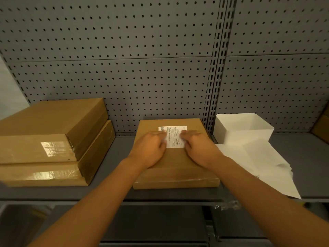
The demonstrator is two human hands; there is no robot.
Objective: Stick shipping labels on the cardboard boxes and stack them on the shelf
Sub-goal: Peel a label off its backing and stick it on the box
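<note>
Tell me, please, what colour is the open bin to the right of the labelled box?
The bin is plain white, seen in the head view.

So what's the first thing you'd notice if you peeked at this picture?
Two hands, the left hand and the right hand, pressing a white shipping label flat onto a cardboard box in the middle of the grey shelf. To the left sits a stack of two boxes, and to the right a white bin behind white paper sheets.

Both arms reach forward, left hand and right hand flat, palms down, side by side.
</note>
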